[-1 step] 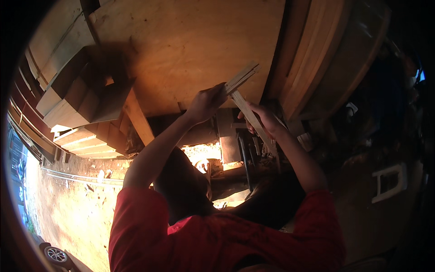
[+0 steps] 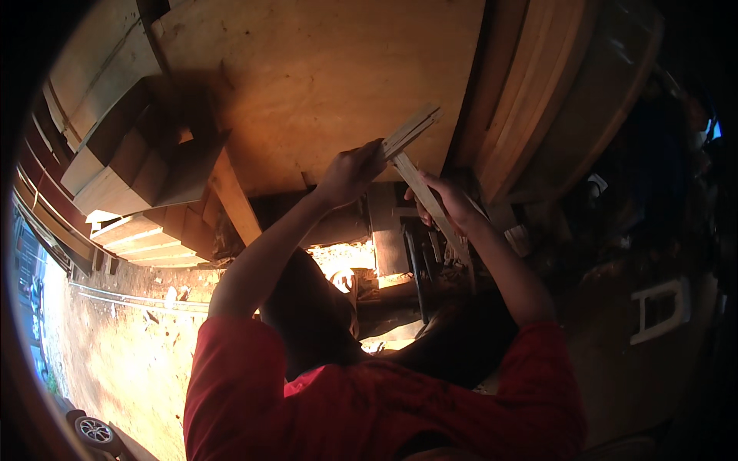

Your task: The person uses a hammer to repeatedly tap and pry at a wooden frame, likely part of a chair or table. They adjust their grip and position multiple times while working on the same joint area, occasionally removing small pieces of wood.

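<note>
Jutting beyond the left fingers [image 2: 372,157] are pale wooden strips [image 2: 413,132]

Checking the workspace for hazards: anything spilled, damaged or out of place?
Pale scraps, probably wood chips, lie scattered in sunlight below the left hand, like spilled debris. The wood piece in that hand shows dark gaps toward its far end; split or separate strips, can't tell.

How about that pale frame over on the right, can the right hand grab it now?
Probably not as things stand: the right hand is already holding a wooden strip, and the pale frame lies well off to the right.
</note>
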`<move>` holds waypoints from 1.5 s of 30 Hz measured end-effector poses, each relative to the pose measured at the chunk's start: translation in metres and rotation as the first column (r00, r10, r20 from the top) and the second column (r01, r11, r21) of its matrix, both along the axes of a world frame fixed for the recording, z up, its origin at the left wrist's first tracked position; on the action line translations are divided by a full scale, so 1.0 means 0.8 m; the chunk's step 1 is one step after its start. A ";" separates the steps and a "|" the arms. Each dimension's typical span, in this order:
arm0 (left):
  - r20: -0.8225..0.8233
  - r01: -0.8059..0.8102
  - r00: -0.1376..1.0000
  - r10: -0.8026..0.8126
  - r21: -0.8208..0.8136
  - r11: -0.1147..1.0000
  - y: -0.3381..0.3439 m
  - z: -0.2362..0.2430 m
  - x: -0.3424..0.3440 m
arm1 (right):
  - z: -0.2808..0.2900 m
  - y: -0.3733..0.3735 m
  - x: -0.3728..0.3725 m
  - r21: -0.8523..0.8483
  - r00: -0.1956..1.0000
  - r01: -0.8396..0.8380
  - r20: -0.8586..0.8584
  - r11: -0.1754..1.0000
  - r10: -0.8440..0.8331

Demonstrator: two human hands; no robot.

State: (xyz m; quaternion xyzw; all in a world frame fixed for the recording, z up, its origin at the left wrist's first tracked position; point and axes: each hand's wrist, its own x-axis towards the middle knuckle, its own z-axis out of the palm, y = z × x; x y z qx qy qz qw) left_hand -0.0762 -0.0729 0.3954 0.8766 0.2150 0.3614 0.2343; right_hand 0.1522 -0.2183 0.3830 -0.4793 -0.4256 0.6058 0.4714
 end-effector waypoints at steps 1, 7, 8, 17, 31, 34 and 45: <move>-0.015 0.003 1.000 -0.004 -0.048 0.999 0.000 -0.001 -0.001 | -0.002 0.002 -0.002 -0.010 1.000 -0.004 -0.017 1.000 0.004; 0.061 0.104 0.993 -0.096 -0.138 0.985 0.006 -0.002 0.008 | -0.010 0.006 -0.004 0.005 0.971 -0.044 -0.236 0.999 0.044; 0.088 0.137 0.988 -0.129 -0.093 0.986 0.009 0.000 0.014 | -0.010 0.008 -0.003 0.050 0.962 -0.077 -0.259 0.996 0.088; -0.094 -0.095 0.993 0.067 -0.335 0.937 -0.020 0.024 0.030 | -0.015 0.021 -0.011 0.451 0.919 0.241 0.177 0.859 -0.351; 0.642 0.644 0.764 -0.066 -0.765 0.014 -0.011 0.055 0.028 | -0.006 0.027 0.010 0.745 0.816 0.017 0.375 0.667 -0.440; 0.489 0.486 0.872 -0.020 -0.858 0.166 -0.024 0.067 0.033 | -0.008 0.033 0.012 0.807 0.762 -0.051 0.412 0.588 -0.499; -0.018 0.035 0.986 -0.163 -0.947 0.318 -0.008 0.069 -0.007 | -0.017 0.039 0.040 0.814 0.457 -0.189 0.569 0.550 -0.684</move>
